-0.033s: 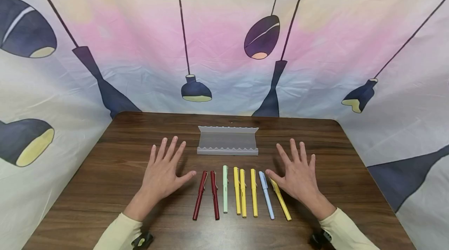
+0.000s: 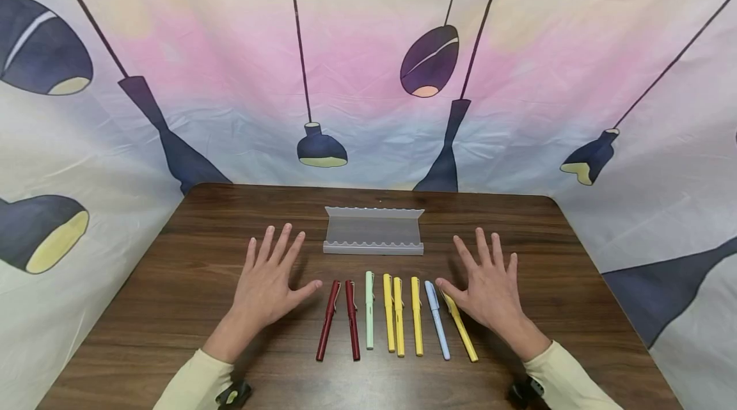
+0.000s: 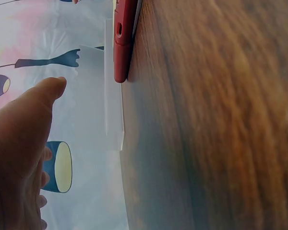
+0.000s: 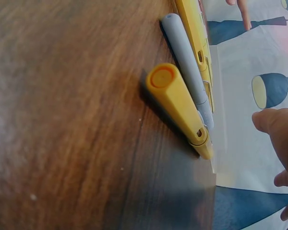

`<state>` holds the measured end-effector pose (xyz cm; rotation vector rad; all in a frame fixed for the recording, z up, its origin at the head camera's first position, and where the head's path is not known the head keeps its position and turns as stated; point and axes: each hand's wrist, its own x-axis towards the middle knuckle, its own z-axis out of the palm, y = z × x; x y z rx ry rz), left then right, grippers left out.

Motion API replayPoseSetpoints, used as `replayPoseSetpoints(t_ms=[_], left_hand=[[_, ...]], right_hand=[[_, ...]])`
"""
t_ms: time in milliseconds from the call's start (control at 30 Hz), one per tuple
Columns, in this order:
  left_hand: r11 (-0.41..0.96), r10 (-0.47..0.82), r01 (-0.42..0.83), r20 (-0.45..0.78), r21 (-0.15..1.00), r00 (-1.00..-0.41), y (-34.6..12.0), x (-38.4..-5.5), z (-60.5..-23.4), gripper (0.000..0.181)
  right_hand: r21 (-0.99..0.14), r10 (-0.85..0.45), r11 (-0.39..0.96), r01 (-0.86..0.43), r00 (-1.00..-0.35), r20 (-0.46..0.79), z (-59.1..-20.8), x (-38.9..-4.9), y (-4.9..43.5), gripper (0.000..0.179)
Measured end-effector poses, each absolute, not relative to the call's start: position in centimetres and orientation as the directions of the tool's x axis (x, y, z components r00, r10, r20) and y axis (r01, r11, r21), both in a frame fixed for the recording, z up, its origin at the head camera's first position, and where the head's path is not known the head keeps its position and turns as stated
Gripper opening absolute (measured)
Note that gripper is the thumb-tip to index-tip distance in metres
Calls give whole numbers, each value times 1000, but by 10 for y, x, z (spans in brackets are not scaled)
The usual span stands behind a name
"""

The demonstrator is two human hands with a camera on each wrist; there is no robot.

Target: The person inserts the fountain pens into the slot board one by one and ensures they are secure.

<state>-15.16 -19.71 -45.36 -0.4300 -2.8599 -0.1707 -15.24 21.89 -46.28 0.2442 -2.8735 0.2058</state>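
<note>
My left hand [image 2: 265,288] is spread, palm down, left of a row of capped pens and holds nothing. Nearest its thumb lies a dark red pen [image 2: 328,320], with a second dark red pen [image 2: 352,320] beside it. A mint green pen [image 2: 370,311], three yellow pens [image 2: 417,317] and a light blue pen [image 2: 437,320] continue the row. My right hand [image 2: 489,288], also spread and holding nothing, has its thumb over the cap end of a slanted yellow pen [image 2: 462,330]. In the right wrist view, the thumb looks apart from that yellow pen [image 4: 175,98].
Behind the pens stands a translucent plastic pen rack [image 2: 373,249] with scalloped edges, between the two hands. All lies on a dark wooden table [image 2: 173,307]. A cloth backdrop [image 2: 368,77] printed with hanging lamps surrounds the table's back and sides.
</note>
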Motion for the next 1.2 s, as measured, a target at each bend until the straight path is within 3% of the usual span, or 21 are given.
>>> replayPoseSetpoints(t_ms=[733,1200], left_hand=[[934,304,340,250,112,-919,-197,-173,-456,95],[883,349,401,231,245,-908,-198,-212,-459,86]], right_hand=[[-149,-163,969,-195,-965,207,-458,-149,224,94],[-162,-182,960,-226,-951,250,-454,-141,235,89]])
